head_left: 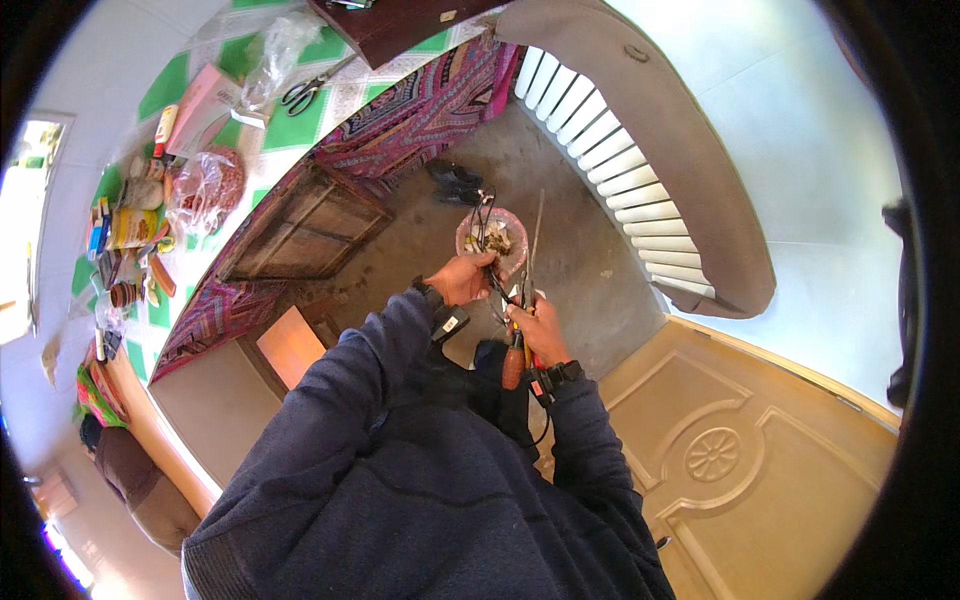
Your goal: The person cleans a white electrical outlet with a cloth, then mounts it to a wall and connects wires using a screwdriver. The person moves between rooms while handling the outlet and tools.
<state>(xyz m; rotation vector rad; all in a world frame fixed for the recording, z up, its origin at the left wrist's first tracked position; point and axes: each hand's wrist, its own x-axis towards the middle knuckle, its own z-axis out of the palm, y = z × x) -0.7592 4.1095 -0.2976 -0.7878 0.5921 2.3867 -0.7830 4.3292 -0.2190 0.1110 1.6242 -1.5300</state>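
My left hand (pixel 465 278) is closed on a thin black cable (pixel 483 205), whose loops rise above the fingers. Close beside it, my right hand (pixel 540 330) is wrapped round a long thin metal tool; its orange-brown handle (pixel 513 368) sticks out below the fist. Something red and yellow also shows under that hand, too small to name. Dark strands run between the two hands, and I cannot tell which hand grips them. Below the hands on the floor stands a pink bin (pixel 513 222) with scraps in it, partly hidden by the cable.
A table with a green and white cloth (pixel 292 135) curves along the left, carrying scissors (pixel 303 96), a pink box (pixel 203 108) and packets. A white radiator (pixel 610 165) under a brown cover is at the right, beside a carved tan door (pixel 690 400). Dark shoes (pixel 455 182) lie beyond the bin.
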